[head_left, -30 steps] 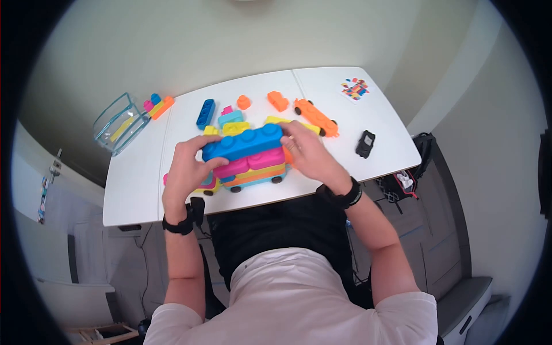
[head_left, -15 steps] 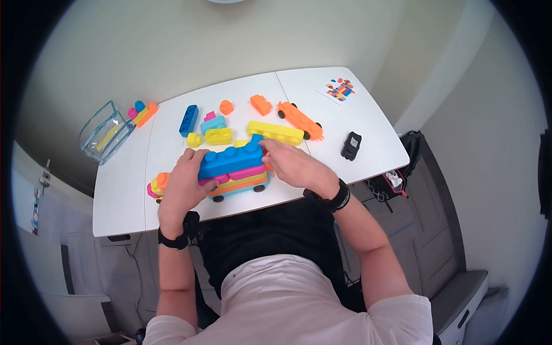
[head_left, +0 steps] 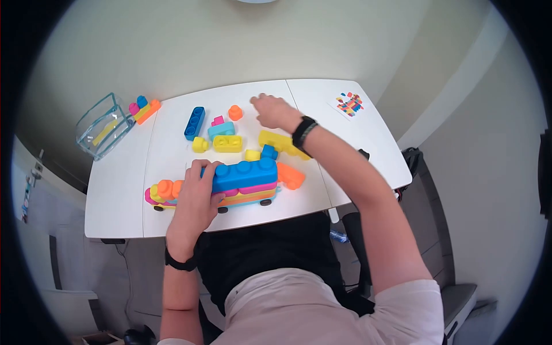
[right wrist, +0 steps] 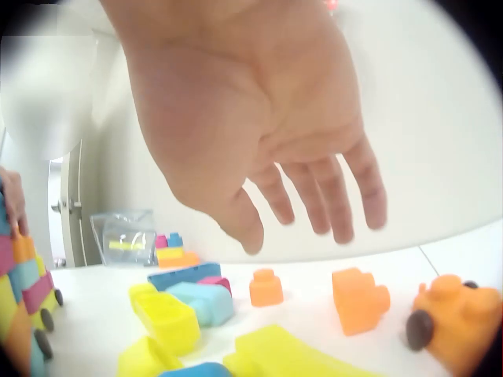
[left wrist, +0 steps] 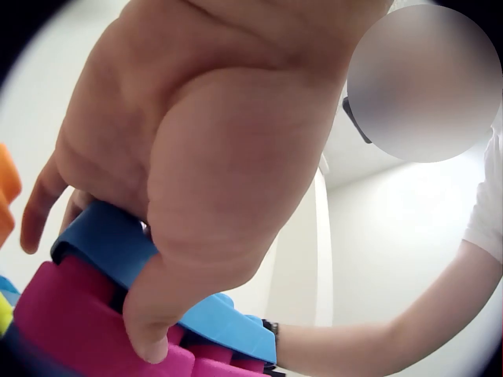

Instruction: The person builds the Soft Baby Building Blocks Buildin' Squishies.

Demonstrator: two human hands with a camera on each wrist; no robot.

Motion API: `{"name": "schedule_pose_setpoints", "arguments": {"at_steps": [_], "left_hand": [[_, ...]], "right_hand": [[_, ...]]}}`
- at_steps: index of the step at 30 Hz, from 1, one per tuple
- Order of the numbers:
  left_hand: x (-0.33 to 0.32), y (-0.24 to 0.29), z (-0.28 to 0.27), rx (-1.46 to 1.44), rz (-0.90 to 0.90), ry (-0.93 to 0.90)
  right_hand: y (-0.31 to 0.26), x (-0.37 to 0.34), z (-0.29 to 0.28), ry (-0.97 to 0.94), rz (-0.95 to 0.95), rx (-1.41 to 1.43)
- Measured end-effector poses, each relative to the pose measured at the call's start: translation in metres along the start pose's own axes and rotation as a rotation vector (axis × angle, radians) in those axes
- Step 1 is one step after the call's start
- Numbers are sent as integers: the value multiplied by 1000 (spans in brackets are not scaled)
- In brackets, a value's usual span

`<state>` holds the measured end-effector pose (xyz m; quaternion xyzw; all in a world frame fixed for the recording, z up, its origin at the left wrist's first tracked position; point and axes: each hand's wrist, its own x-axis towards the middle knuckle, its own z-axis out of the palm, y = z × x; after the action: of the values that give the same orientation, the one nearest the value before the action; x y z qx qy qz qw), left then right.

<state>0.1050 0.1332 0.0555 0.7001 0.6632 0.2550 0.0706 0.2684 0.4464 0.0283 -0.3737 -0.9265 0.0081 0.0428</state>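
Observation:
My left hand (head_left: 198,198) grips the left end of a long blue building block (head_left: 244,173), thumb on the near side and fingers across the top. That block lies on pink blocks (left wrist: 71,310), the top layer of a wheeled toy wagon (head_left: 244,196) with yellow, orange and light blue layers below. In the left wrist view, a dark gap shows under part of the blue block. My right hand (head_left: 276,111) hovers over the back of the table, holding nothing, fingers spread. An orange block (right wrist: 357,301) and a small orange block (right wrist: 266,287) sit beneath it in the right wrist view.
Yellow (head_left: 228,144), light blue (head_left: 221,130) and dark blue (head_left: 195,123) blocks lie behind the wagon. An orange wheeled base (right wrist: 460,318) is at the right. A clear plastic case (head_left: 102,135) stands back left, a picture card (head_left: 349,105) back right.
My right hand has left the long blue block's right end and moved forward over the back of the table. My left hand stays on the block.

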Motion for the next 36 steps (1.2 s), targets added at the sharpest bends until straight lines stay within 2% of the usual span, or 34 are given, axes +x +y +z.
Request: {"name": "schedule_pose_setpoints", "arguments": {"at_steps": [3, 4, 7, 9, 11, 15, 17, 19, 22, 24, 25, 27, 28, 30, 33, 36], "left_hand": [[-1, -5, 1, -50, 68, 25], [0, -6, 1, -50, 65, 43], [-3, -5, 4, -80, 74, 39], [-6, -5, 11, -9, 106, 95], [-9, -2, 17, 57, 81, 90], [-10, -5, 29, 161, 58, 134], [-11, -7, 36, 261, 64, 166], [-11, -14, 33, 349, 53, 204], [-8, -18, 30, 340, 101, 181], [-8, -24, 21, 40, 192, 150], [-8, -26, 13, 39, 182, 158], [-6, -24, -6, -537, 120, 197], [-5, -26, -10, -531, 117, 190], [-4, -33, -19, -480, 196, 297], [-10, -39, -30, -364, 197, 298], [-9, -38, -33, -279, 81, 209]], "right_hand": [[-26, 40, 32, -11, -30, -185], [-27, 46, 57, 181, -86, -216], [-28, 68, 81, 113, -154, -129], [-29, 72, 82, 68, -124, -144], [-28, 77, 79, 159, -91, -81], [-22, 74, 53, 227, -59, -59], [-29, 56, 12, 254, 7, 121], [-34, 37, -24, 342, -164, 281], [-69, -26, -90, 268, -317, 535], [-90, -66, -110, 268, -370, 610], [-100, -84, -114, 266, -376, 627], [-121, -111, -114, 294, -363, 637], [-127, -119, -110, 311, -413, 657], [-139, -130, -108, 295, -490, 618], [-159, -133, -101, 282, -505, 559], [-163, -125, -93, 177, -497, 492]]}}
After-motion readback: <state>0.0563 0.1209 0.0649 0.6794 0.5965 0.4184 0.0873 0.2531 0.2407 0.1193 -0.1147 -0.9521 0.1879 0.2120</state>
